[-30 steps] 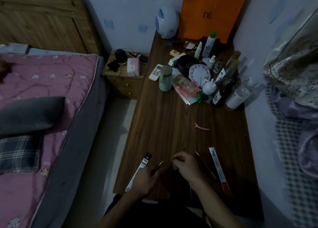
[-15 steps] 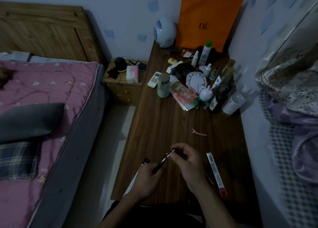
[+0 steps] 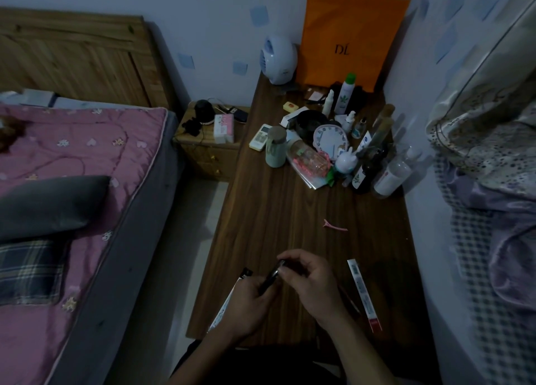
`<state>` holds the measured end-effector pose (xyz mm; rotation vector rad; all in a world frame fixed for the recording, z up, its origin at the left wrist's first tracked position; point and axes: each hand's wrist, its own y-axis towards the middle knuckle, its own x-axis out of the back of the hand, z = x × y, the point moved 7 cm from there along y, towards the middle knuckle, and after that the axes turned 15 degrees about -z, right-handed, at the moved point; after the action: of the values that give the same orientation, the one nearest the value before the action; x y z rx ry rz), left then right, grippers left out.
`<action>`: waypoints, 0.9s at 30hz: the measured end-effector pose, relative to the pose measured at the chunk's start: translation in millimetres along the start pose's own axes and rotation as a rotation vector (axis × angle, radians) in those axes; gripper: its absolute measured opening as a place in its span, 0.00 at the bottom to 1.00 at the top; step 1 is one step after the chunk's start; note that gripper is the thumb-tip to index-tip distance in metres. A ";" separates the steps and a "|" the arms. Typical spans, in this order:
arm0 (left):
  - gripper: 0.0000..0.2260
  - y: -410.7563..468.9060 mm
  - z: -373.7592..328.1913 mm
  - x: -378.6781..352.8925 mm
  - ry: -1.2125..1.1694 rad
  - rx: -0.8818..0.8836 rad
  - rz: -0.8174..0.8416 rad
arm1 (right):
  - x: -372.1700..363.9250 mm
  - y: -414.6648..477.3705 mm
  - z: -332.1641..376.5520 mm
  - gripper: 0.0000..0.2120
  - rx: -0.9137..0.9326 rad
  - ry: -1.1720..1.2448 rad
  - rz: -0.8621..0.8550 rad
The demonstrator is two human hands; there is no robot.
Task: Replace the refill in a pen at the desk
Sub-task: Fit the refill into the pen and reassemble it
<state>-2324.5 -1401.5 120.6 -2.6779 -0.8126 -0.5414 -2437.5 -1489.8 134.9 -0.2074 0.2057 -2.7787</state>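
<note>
One bed point(image 3: 72, 152) with a pink quilt and a grey pillow point(image 3: 49, 204) fills my left side. A small wooden nightstand point(image 3: 203, 152) stands between it and the counter point(image 3: 275, 210). Near the counter's front edge a long refill packet point(image 3: 224, 306) lies slantwise, partly hidden by the left hand point(image 3: 249, 306). That hand's fingers are curled round the lower barrel of the dark pen point(image 3: 271, 277), which is held just above the counter and tilts up toward the right. The right hand point(image 3: 313, 283) meets it at the upper end: thumb and forefinger are bent in and pinch the pen's shiny tip, the other fingers loosely curled behind. The light is too dim for me to tell whether the pen is unscrewed. Just beside the right wrist a thin reddish stick point(image 3: 349, 297) lies on the wood, and right of that a second long packet point(image 3: 362, 291) with a red end. Farther back a pink hair clip point(image 3: 335, 226) lies alone. Bottles point(image 3: 345, 94), a small clock point(image 3: 330, 138) and an orange bag point(image 3: 348, 36) crowd the far end.
</note>
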 end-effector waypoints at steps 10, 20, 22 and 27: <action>0.24 -0.3 9.3 -3.9 -0.004 0.069 0.051 | 2.6 -0.7 6.2 0.07 0.072 -0.103 -0.040; 0.17 1.3 25.2 -8.0 0.025 0.154 0.099 | -3.5 2.3 -9.2 0.07 0.082 -0.228 -0.053; 0.18 2.0 30.8 -8.6 0.062 0.157 0.094 | -3.9 2.6 -15.3 0.07 0.046 -0.204 -0.042; 0.18 1.3 33.7 -16.0 0.172 0.062 0.167 | 5.0 4.5 -34.1 0.11 -0.069 -0.193 -0.087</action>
<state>-2327.1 -1397.4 83.6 -2.5688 -0.5434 -0.6818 -2446.4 -1491.8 101.4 -0.5100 0.2496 -2.8161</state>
